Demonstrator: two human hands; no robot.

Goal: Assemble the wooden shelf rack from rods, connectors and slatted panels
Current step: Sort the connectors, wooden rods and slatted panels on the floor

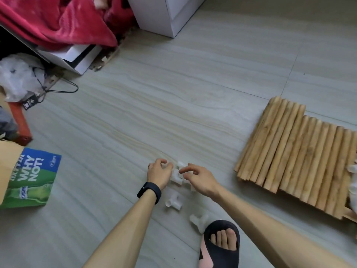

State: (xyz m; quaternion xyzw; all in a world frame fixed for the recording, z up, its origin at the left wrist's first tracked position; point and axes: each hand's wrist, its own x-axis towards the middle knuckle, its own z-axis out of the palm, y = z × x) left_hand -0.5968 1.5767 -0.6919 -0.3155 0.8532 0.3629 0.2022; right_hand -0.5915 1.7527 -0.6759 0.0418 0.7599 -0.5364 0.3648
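Several white plastic connectors lie on the grey floor in front of me. My left hand (159,174), with a black band on the wrist, curls its fingers round one connector (166,165). My right hand (199,177) pinches another connector (180,165) with thumb and forefinger, over a small cluster of connectors (176,177). Two loose connectors lie nearer me: one (173,202) under my left wrist, one (199,221) beside my foot. A stack of wooden rods and slatted panels (295,155) lies on the floor at the right.
My foot in a black slipper (220,246) stands at the bottom centre. A blue-green printed bag (31,180) lies at the left. A red blanket (58,22), a white cabinet (166,14), a white box (77,59) and a plastic bag (17,76) crowd the top left.
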